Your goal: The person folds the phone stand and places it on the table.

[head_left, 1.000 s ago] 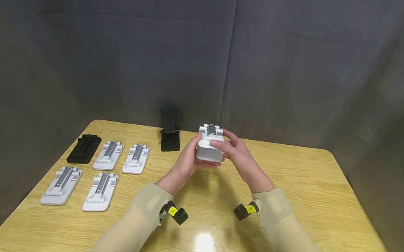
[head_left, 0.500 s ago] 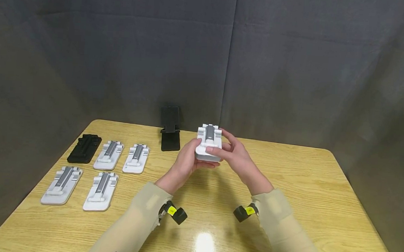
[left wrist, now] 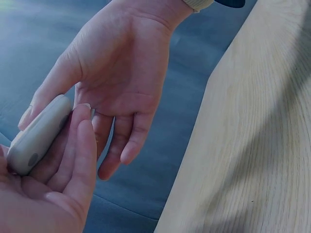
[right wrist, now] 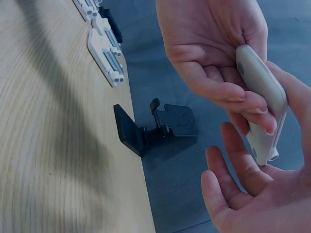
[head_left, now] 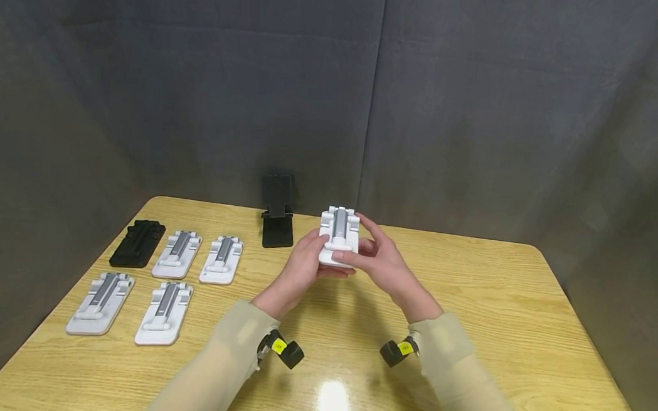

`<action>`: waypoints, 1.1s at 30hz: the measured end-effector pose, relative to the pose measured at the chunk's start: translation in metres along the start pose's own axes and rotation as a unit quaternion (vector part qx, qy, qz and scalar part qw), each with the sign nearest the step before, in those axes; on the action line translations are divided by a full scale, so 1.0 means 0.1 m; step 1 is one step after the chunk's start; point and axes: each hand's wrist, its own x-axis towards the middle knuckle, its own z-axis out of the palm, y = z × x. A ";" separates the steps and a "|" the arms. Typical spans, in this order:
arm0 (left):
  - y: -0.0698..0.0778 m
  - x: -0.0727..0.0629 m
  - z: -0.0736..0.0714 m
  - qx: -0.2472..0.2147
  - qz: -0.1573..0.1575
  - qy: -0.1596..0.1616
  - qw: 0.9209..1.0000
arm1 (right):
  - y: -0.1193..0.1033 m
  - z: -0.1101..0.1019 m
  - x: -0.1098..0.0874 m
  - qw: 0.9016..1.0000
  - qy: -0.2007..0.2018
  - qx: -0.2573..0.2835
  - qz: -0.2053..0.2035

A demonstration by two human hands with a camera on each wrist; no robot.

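Above the table, both hands hold a folded white phone stand [head_left: 340, 225] with a grey hinged arm facing up. My left hand [head_left: 298, 268] grips its left edge, with the thumb on the near face and fingers beneath. My right hand [head_left: 386, 265] pinches it from the right, thumb across the lower face and index finger along the upper right edge. In the right wrist view the stand's smooth back [right wrist: 265, 92] shows, with left-hand fingers curled across it. The left wrist view shows the stand edge-on [left wrist: 39, 136], between the two hands.
On the left of the wooden table [head_left: 496, 341] lie several folded white phone stands [head_left: 164, 313] and a folded black one [head_left: 137, 243]. An unfolded black phone stand [head_left: 278, 229] stands at the back edge. Grey curtains [head_left: 228, 99] hang behind the table.
The held phone stand has tilted so its hinged face now shows more fully and its bottom edge less. The right thumb has moved slightly down and left with it.
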 end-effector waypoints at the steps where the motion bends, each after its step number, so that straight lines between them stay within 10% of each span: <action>1: -0.01 0.00 -0.01 0.003 0.000 -0.002 1.000 | 0.01 0.00 0.00 1.000 0.000 0.000 0.002; 33: -0.03 -0.09 -0.30 0.030 -0.047 -0.040 0.998 | 0.11 -0.02 -0.01 0.996 -0.044 -0.077 0.007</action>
